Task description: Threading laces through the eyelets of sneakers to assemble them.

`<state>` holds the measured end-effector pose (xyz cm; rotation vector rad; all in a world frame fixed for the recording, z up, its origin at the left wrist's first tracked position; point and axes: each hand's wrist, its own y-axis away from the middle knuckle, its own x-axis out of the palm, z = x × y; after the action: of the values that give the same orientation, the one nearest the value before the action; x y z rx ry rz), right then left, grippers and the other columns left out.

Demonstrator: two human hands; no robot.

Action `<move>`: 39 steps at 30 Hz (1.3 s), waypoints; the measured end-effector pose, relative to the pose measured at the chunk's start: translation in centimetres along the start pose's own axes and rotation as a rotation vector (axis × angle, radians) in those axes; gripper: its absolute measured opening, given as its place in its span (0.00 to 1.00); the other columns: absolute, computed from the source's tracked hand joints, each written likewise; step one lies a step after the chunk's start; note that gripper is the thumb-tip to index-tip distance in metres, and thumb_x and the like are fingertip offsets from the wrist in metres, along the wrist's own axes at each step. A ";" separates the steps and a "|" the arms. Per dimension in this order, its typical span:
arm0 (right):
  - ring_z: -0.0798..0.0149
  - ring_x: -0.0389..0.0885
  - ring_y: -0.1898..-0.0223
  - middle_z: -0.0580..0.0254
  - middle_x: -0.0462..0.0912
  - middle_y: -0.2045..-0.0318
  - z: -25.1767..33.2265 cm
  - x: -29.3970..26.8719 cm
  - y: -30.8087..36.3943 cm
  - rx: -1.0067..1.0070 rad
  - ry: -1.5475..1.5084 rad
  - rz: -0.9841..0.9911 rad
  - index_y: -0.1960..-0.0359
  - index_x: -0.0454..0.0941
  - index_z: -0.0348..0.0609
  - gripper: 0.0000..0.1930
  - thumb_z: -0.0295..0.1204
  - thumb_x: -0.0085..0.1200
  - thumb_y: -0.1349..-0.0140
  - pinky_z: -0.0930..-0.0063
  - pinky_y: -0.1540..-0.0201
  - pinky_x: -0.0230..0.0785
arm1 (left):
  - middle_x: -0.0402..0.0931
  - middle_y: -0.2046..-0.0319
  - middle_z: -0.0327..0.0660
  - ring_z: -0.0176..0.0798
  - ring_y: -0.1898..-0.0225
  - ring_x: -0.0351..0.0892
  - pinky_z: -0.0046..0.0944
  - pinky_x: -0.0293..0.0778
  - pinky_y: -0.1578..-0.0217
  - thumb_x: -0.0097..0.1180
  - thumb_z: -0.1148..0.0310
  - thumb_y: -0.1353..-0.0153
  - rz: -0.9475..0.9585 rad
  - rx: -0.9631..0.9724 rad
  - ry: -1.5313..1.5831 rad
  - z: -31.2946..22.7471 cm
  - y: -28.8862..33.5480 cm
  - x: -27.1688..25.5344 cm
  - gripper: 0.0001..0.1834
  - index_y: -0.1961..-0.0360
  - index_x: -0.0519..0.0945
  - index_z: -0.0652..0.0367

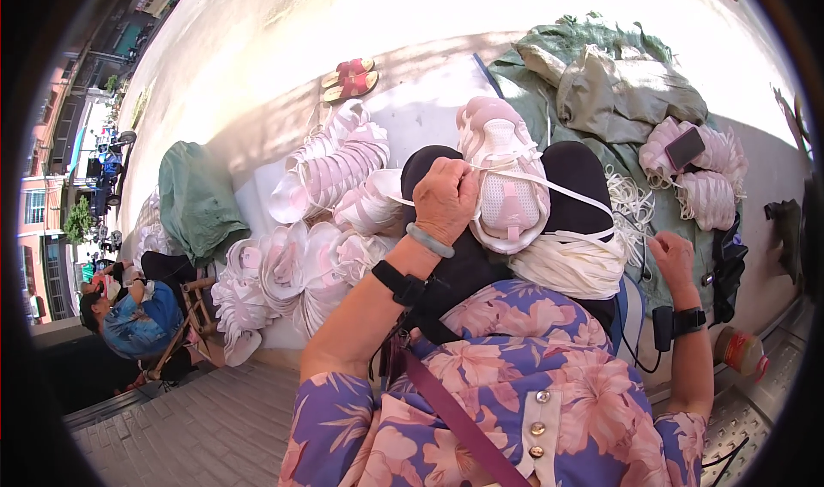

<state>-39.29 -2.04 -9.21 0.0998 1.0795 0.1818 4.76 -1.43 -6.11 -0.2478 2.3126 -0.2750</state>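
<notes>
Head view: left hand (pixel 446 199) pinched white lace (pixel 562 188), right hand (pixel 674 260) unclear; sneaker upper (pixel 506 202) seemed light, soft, best held at its near end

A pink-white shoe (pixel 505 202) trails a white lace (pixel 571 193).

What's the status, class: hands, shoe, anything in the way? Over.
Left hand closed on white lace at the shoe. Right hand out to the side, grip unclear. Shoe on lap, lace bundle close beside it.
</notes>
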 end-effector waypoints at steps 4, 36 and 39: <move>0.56 0.74 0.65 0.59 0.78 0.70 6.8 0.4 -3.0 -0.357 0.273 -0.199 0.66 0.77 0.41 0.09 0.28 0.56 0.49 0.64 0.58 0.62 | 0.74 0.69 0.45 0.47 0.70 0.75 0.40 0.71 0.67 0.58 0.73 0.51 -0.079 0.108 -0.152 1.1 -1.8 -0.7 0.12 0.63 0.76 0.61; 0.52 0.76 0.71 0.56 0.75 0.76 22.0 4.3 -6.8 -0.582 -0.390 0.112 0.73 0.76 0.41 0.06 0.30 0.52 0.44 0.65 0.67 0.65 | 0.78 0.65 0.44 0.34 0.65 0.74 0.33 0.69 0.58 0.54 0.73 0.45 0.364 -0.476 1.021 2.9 -4.2 -2.3 0.07 0.71 0.79 0.66; 0.49 0.76 0.73 0.53 0.75 0.77 22.4 4.7 -7.0 -0.568 -0.513 0.127 0.75 0.75 0.38 0.08 0.30 0.52 0.45 0.63 0.71 0.66 | 0.76 0.59 0.48 0.32 0.64 0.74 0.31 0.68 0.57 0.54 0.73 0.46 0.442 -0.461 1.330 3.4 -4.4 -2.9 0.07 0.72 0.79 0.68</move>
<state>-16.62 -7.82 -3.97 -0.2854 0.4816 0.5394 9.66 -5.34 -5.22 0.3611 3.6202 0.4954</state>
